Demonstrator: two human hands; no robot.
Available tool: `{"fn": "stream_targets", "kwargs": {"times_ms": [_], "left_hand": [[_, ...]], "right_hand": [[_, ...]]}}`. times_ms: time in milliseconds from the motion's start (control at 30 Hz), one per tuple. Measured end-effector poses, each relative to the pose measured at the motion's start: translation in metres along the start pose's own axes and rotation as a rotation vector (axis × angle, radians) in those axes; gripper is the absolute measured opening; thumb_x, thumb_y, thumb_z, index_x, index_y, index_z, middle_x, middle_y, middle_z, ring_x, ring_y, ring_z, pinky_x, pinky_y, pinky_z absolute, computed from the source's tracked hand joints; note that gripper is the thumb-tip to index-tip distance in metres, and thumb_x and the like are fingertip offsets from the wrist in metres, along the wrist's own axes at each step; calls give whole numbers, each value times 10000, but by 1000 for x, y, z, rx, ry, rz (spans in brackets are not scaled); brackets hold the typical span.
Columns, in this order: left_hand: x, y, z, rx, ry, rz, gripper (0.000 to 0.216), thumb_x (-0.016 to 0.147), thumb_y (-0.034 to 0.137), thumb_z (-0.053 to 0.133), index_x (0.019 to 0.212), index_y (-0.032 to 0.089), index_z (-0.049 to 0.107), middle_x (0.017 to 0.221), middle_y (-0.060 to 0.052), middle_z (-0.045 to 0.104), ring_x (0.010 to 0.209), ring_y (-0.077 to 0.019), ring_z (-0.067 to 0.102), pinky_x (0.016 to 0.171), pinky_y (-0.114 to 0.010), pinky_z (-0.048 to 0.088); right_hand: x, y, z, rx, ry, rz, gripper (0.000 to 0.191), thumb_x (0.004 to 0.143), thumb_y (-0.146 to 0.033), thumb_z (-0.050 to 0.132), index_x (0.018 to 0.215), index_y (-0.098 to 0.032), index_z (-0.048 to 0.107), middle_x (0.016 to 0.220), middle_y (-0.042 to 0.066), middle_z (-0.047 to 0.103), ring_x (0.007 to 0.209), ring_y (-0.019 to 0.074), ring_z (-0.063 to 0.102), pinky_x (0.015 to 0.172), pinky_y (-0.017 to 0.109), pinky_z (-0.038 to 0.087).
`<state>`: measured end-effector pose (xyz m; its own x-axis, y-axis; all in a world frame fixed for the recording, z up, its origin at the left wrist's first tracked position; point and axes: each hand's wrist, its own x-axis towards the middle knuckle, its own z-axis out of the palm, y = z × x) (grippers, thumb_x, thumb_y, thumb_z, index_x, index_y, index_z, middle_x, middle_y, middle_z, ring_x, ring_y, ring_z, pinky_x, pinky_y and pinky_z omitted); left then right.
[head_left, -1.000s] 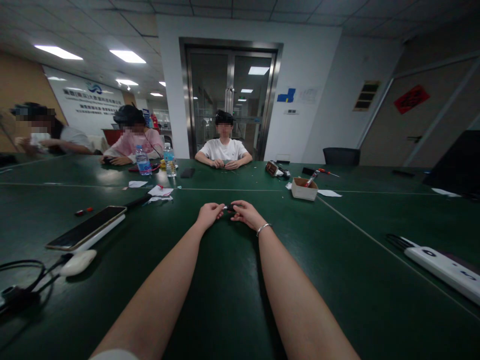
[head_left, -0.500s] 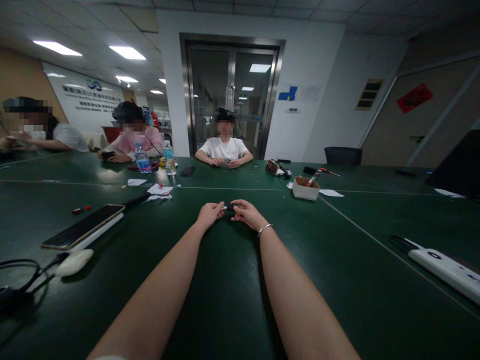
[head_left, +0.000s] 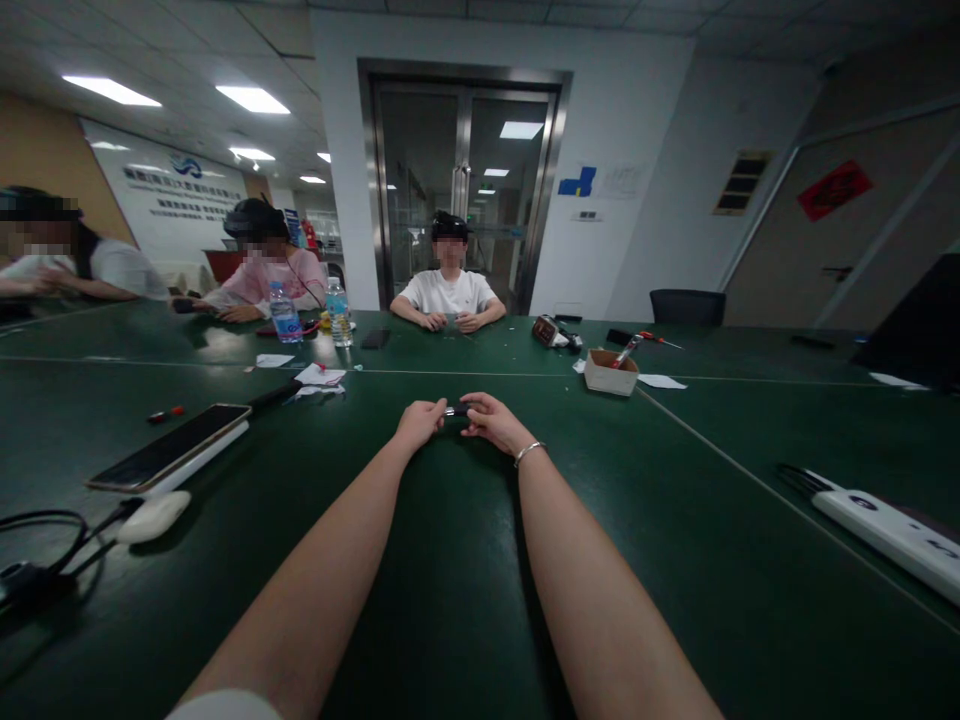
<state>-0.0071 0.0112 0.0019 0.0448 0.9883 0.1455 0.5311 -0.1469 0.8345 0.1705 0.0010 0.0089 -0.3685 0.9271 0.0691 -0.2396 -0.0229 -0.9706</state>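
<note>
Over the middle of the dark green table (head_left: 457,560), both of my hands grip one small, slim black object with a silver end (head_left: 457,411). Its exact kind is too small to make out. My left hand (head_left: 420,426) pinches the silver end between thumb and fingers. On the other side, my right hand (head_left: 496,424), with a silver bangle at the wrist, holds the black part, its fingers bent around it. The fingers cover much of the object.
To the left lie a phone (head_left: 172,447) on a white block, a white rounded device (head_left: 155,517) and black cables. An open box (head_left: 611,373) stands ahead right; a white power strip (head_left: 885,525) lies far right. Bottles (head_left: 339,318) and several seated people are across the table.
My hands keep nearly the same pose around the small object; the view shifts slightly. At the left, the person in pink has moved a dark item outward.
</note>
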Motion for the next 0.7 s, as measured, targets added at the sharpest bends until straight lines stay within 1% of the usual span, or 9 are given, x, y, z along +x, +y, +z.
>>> {"fn": "stream_targets", "kwargs": {"times_ms": [100, 233, 333, 433, 700], "left_hand": [[-3, 3, -1, 10, 5, 4, 509, 774, 578, 383, 529, 169, 563, 452, 11, 506, 440, -116, 455, 503, -248, 322], [-9, 9, -2, 26, 4, 17, 509, 777, 584, 375, 550, 172, 569, 482, 7, 528, 461, -120, 472, 511, -247, 327], [-12, 10, 0, 26, 7, 53, 501, 773, 588, 387, 584, 169, 585, 520, 0, 552, 488, -122, 491, 517, -246, 335], [-10, 7, 3, -46, 11, 75, 474, 762, 586, 415, 622, 165, 582, 549, -1, 556, 502, -120, 499, 511, -240, 354], [-4, -2, 7, -182, -3, 90, 332, 730, 490, 537, 779, 166, 590, 636, -5, 567, 560, -117, 519, 486, -221, 394]], "right_hand": [[0, -1, 0, 9, -9, 6, 238, 752, -79, 602, 957, -186, 547, 758, -36, 567, 488, 33, 512, 622, 293, 574], [0, -3, 2, 25, 28, 26, 181, 792, -65, 557, 941, -168, 553, 662, -38, 564, 459, 44, 511, 605, 297, 578], [1, -3, 3, 20, 82, 57, 88, 839, -101, 527, 914, -142, 548, 616, -9, 596, 442, 54, 520, 588, 285, 575], [2, -3, 4, 14, 112, 70, 34, 867, -143, 515, 885, -128, 540, 560, 4, 602, 418, 60, 520, 562, 272, 571], [2, -2, 3, 31, 125, 59, 119, 873, -220, 537, 801, -126, 520, 507, 0, 589, 389, 60, 511, 540, 263, 574]]}}
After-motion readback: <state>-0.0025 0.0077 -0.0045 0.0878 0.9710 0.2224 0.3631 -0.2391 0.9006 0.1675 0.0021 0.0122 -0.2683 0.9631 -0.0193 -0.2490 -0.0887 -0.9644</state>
